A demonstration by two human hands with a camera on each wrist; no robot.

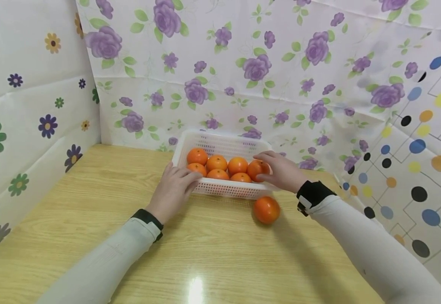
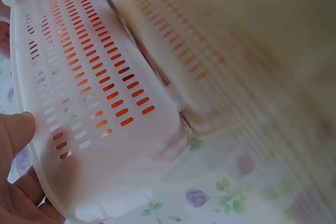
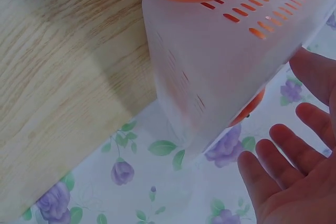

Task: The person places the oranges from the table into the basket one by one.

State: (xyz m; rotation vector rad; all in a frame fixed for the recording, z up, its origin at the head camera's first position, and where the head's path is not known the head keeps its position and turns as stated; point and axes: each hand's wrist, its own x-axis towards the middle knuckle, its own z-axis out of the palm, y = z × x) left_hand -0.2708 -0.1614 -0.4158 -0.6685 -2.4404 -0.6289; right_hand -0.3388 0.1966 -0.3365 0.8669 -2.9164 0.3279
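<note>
A white perforated plastic basket (image 1: 224,191) stands against the back cloth with several oranges (image 1: 217,163) in it. My left hand (image 1: 172,190) grips its front left rim; in the left wrist view the thumb (image 2: 18,129) lies on the wall's outside and the fingers curl behind the rim. At the basket's right end, my right hand (image 1: 282,171) has its fingers spread around an orange (image 1: 258,169). The right wrist view shows those fingers (image 3: 283,169) loosely extended, with a gap to that orange (image 3: 249,109). One loose orange (image 1: 266,210) sits on the table before the basket.
The wooden table (image 1: 205,245) carries the basket near its back edge. Floral cloth (image 1: 220,76) hangs behind it, with a flower-patterned sheet (image 1: 34,101) on the left and a dotted sheet (image 1: 425,169) on the right.
</note>
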